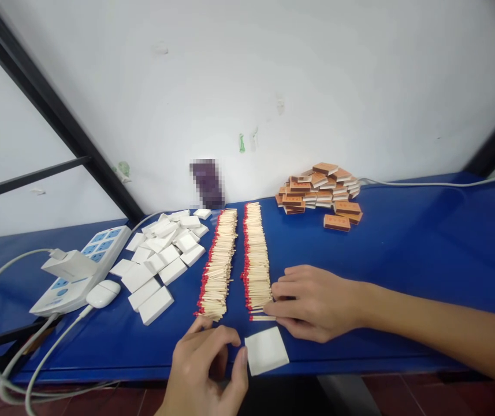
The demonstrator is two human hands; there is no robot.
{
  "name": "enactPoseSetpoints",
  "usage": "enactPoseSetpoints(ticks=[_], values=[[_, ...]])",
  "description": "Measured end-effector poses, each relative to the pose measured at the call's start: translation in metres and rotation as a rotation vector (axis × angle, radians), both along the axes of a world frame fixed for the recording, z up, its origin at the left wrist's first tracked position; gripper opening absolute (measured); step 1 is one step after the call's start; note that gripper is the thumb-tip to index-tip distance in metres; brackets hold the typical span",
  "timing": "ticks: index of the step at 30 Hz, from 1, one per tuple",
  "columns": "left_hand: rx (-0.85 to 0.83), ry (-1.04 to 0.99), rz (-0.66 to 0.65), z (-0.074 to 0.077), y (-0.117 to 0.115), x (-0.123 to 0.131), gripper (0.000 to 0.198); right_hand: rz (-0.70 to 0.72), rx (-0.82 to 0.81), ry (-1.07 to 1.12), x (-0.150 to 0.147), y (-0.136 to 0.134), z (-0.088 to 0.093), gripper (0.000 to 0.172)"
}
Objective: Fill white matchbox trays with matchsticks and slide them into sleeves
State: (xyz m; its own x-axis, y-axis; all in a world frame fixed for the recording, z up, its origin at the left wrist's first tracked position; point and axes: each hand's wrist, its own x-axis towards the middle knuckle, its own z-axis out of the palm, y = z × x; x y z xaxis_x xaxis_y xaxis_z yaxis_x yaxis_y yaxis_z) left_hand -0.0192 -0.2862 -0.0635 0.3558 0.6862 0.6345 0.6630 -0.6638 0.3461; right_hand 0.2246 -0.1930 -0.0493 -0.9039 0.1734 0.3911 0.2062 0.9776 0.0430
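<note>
Two long rows of red-headed matches lie side by side: a left row (pixel 219 263) and a right row (pixel 256 254). My right hand (pixel 312 303) is at the near end of the right row, its fingers bent. Its thumb and a fingertip close on the plain end of the nearest match (pixel 261 318). Below that row lies a flat white paper square (pixel 267 350). Beside the paper, my left hand (pixel 208 367) is half curled with thumb and forefinger apart and nothing between them. Another of its fingers reaches to the near end of the left row.
White matchbox trays (pixel 156 303) lie heaped on the left. A power strip (pixel 104 242) with a plugged-in charger (pixel 69 266), a white earphone case (pixel 103 293) and cables are farther left. Orange matchbox sleeves (pixel 337 223) are piled against the wall at the back right of the blue table (pixel 403 248).
</note>
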Motion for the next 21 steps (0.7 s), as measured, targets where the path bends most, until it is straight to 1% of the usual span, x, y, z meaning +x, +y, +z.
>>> enactPoseSetpoints(ticks=[3,6,11,14,17,21], values=[[-0.035,0.007,-0.006,-0.0011,-0.0012,-0.0017,0.011,-0.013,-0.025,-0.012,0.0004,0.0008,-0.0015,0.02],[-0.039,0.043,0.018,-0.0018,-0.0022,-0.0022,0.008,-0.013,-0.035,-0.015,0.0005,0.0009,-0.0038,0.02],[0.029,0.118,0.083,-0.0024,-0.0032,0.0018,0.029,0.001,-0.043,-0.015,0.0007,0.0008,-0.0055,0.02],[0.062,0.185,0.087,-0.0043,-0.0037,0.0045,0.033,-0.003,-0.05,-0.021,0.0007,0.0005,-0.0044,0.02],[0.068,0.218,0.086,-0.0065,-0.0034,0.0052,0.031,-0.005,-0.046,-0.015,0.0002,0.0001,-0.0032,0.02],[0.03,0.253,0.025,-0.0067,-0.0005,0.003,0.023,0.008,-0.035,-0.014,-0.0007,-0.0003,-0.0032,0.019]])
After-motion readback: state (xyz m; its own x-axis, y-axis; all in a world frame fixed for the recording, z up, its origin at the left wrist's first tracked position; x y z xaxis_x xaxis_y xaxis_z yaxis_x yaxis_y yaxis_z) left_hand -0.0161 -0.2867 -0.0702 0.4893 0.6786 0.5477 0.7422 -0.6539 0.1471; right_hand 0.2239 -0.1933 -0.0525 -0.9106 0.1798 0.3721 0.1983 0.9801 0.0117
